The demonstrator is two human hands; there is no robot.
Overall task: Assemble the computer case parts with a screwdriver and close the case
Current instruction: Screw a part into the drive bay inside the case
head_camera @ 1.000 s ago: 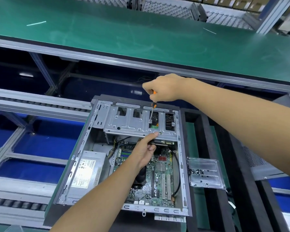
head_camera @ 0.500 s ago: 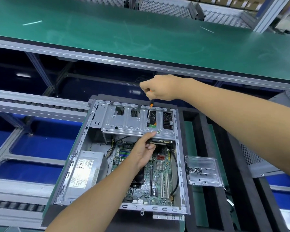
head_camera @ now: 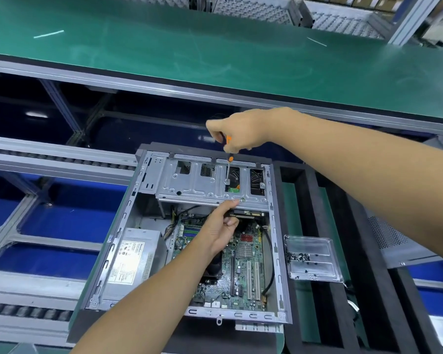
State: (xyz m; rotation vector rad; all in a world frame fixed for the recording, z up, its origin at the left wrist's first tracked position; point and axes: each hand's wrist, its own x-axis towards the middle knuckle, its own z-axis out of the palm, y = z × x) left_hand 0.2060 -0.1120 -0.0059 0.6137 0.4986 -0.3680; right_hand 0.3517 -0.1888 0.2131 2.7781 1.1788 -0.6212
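Little has changed since a second ago: the right hand (head_camera: 237, 131) has shifted slightly, the screwdriver (head_camera: 228, 166) stands a touch more upright, and the left hand (head_camera: 219, 231) stays put. The open computer case (head_camera: 149, 190) lies flat at centre, its silver power supply (head_camera: 132, 259) at 8 o'clock, the green motherboard (head_camera: 246, 264) at 5 o'clock, and the metal drive cage (head_camera: 205, 185) across its 12 o'clock end. The left hand reaches in from 7 o'clock, index finger extended against the cage's near edge, the other fingers curled and holding nothing visible. The right hand comes in from 3 o'clock, fingers clamped on the orange-and-black handle, tip down on the cage. A clear screw tray (head_camera: 311, 259) sits just beside the case at 4 o'clock.
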